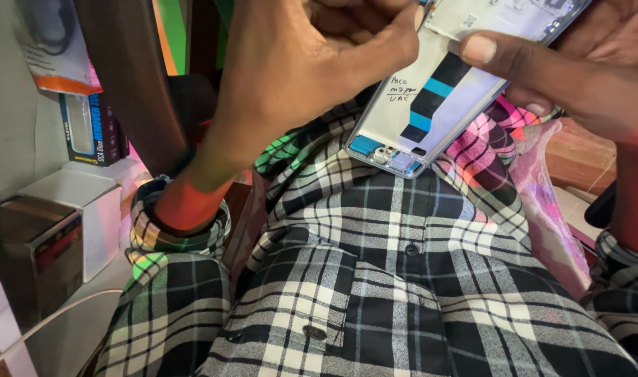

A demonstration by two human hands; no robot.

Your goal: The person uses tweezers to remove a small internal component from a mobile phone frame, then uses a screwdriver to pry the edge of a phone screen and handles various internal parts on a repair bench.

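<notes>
Silvery-white, the phone display panel (437, 98) is held above the checked shirt (374, 279), its long axis running from the connector end at lower left up toward the top right corner. The right hand (584, 63) is clamped on its upper end, thumb across the back. The left hand (312, 63) pinches at the top edge from the left; that tip, and whatever it pinches, is cut off by the frame.

Shirt (402, 279): black-white plaid, green and pink light tints. Phone frame (430, 105): silver-white, black and blue strips. Boxes (88, 209): white, one brown (33, 258). Cable (47, 321): white.
</notes>
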